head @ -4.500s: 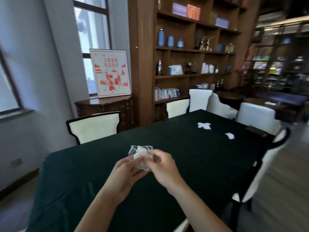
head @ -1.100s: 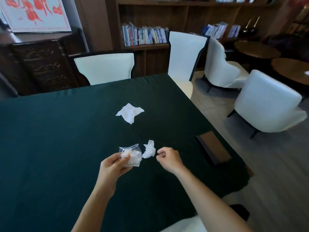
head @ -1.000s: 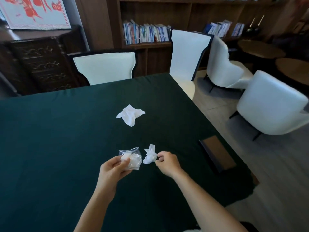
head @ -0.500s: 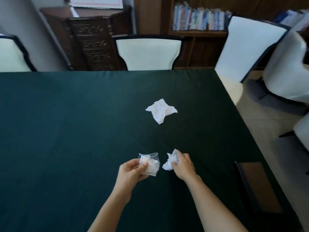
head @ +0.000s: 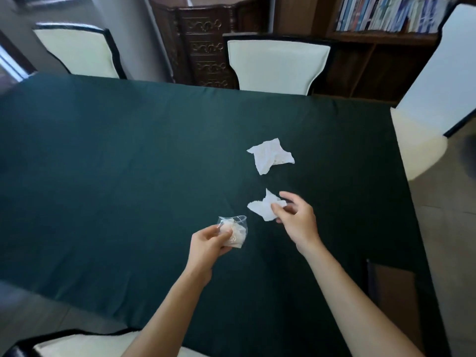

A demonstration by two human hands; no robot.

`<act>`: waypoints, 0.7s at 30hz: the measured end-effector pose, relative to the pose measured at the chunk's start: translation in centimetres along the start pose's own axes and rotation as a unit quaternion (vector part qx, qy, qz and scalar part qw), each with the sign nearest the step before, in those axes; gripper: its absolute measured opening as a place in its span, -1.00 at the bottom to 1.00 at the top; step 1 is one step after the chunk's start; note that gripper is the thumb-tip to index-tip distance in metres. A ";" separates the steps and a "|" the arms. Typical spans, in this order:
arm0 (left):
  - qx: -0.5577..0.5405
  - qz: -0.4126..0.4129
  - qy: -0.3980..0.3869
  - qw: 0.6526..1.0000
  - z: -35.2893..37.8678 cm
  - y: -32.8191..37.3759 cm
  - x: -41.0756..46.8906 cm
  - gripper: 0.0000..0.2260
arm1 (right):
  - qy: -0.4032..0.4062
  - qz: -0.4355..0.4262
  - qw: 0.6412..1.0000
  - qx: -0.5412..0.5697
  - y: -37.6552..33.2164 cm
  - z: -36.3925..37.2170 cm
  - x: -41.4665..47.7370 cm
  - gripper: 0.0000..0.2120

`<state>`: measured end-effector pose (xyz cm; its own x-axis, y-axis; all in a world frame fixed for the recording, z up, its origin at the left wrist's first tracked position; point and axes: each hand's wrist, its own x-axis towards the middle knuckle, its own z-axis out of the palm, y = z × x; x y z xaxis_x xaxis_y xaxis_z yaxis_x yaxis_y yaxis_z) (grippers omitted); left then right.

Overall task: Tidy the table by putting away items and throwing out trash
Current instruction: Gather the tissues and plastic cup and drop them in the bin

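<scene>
Small crumpled white tissue scrap [head: 265, 209]: you have it pinched at its right edge between thumb and fingertips of your right hand [head: 296, 220], other fingers spread loose, held just above the worktop [head: 128, 163]. It looks near weightless, soft, no stiffness; it will flop and fold wherever you pinch. Any corner works, but a bunch of the middle keeps it from trailing. No crush risk, though a light grip could let it slip or flutter.

Clear thin plastic cup [head: 234, 231], crumpled and already stuffed with white tissue, sits in your left hand [head: 208, 243], fingers closed round its lower body, mouth tilted up and toward the right hand. Flimsy wall, buckles under squeeze, slick surface; hold low and wrapped as you do, leave the rim free. The scrap is just beside the cup mouth, not yet in. Likely step: push the scrap into the cup; space inside looks tight, so poke it down.

Second, larger crumpled white tissue [head: 269, 155] lies flat on the dark green cloth of the worktop, beyond the right hand, apart from it. Same soft, light handling; pinch a raised crease.

Around: cream chairs with black trim [head: 278, 63] at the far edge, carved dark wood cabinet [head: 203, 39], bookshelf [head: 386, 14]. No bin in view.
</scene>
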<state>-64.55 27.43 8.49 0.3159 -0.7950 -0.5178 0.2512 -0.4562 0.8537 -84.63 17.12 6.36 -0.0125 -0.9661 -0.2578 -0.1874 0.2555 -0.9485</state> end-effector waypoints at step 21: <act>0.020 0.085 -0.054 0.995 7.3 2.0 -3.6 -0.78 | -0.088 -0.044 0.994 -0.042 -2.0 -1.2 -2.4 -0.55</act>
<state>-71.86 26.44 12.46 0.2511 -0.8992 -0.3583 0.1656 -0.3248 0.9312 -85.42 18.89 9.05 0.1783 -0.9613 -0.2101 -0.2618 0.1595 -0.9519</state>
